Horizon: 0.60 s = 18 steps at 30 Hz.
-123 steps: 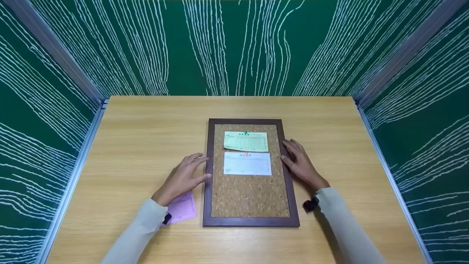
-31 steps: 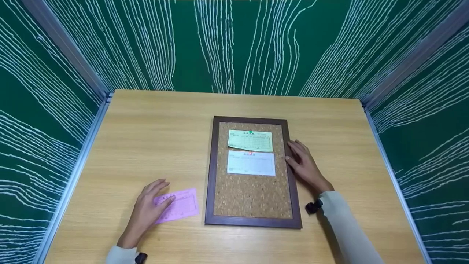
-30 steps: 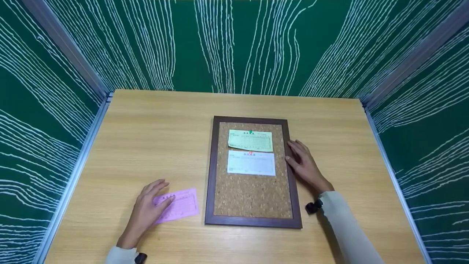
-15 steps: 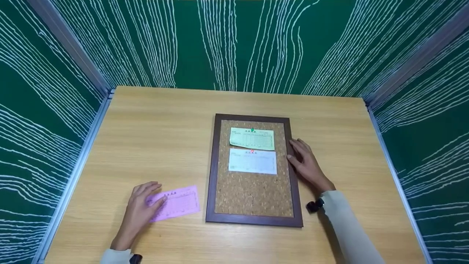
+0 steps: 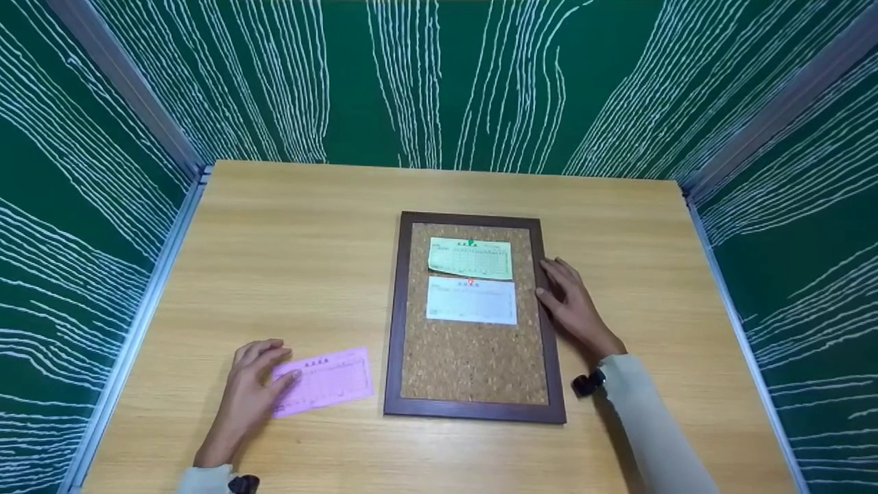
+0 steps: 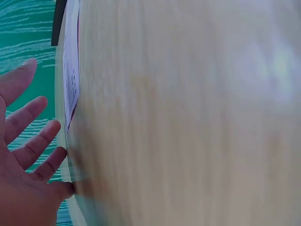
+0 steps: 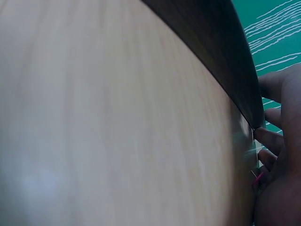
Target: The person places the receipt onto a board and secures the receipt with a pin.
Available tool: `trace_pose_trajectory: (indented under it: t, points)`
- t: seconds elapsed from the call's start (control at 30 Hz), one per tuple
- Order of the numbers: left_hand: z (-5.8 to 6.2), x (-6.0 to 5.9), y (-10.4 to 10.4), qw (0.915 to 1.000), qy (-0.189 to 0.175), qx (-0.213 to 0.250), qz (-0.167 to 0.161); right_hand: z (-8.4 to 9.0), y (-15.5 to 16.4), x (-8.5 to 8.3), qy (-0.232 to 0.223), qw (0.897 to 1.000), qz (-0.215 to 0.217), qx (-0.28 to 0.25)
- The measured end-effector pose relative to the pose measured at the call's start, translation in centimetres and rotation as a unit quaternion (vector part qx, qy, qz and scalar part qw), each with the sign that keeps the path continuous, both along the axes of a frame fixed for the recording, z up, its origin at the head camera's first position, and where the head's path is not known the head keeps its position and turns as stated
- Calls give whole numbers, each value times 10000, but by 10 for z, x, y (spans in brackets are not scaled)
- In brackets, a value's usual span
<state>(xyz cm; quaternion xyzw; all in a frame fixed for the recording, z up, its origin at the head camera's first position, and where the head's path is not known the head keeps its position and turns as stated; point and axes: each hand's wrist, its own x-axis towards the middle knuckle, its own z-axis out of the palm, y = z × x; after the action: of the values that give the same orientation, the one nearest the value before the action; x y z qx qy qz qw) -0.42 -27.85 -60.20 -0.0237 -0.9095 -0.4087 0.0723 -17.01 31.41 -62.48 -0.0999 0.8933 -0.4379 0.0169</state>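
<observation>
Wooden table (image 5: 288, 261) fills my view, green walls around. At seven o'clock, my left hand (image 5: 248, 387) lies flat, fingers straight, tips on the pink slip (image 5: 322, 381). Right hand (image 5: 573, 305) at three o'clock, fingers relaxed against the cork board (image 5: 473, 357) frame, seemingly just touching. Farther up: white slip (image 5: 472, 300), then green slip (image 5: 470, 258).

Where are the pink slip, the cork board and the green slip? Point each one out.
pink slip (image 5: 329, 379), head view, middle of the paper.
cork board (image 5: 473, 363), head view, bare cork in its lower half.
green slip (image 5: 470, 258), head view, middle of the paper.
</observation>
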Motion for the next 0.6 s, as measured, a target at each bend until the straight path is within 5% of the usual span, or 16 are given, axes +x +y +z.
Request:
trace_pose_trajectory:
  t: [0.6]
  points:
    - [4,1,-13,9948,-991,-225,117,-2,0,-1,53,10000,-13,61]
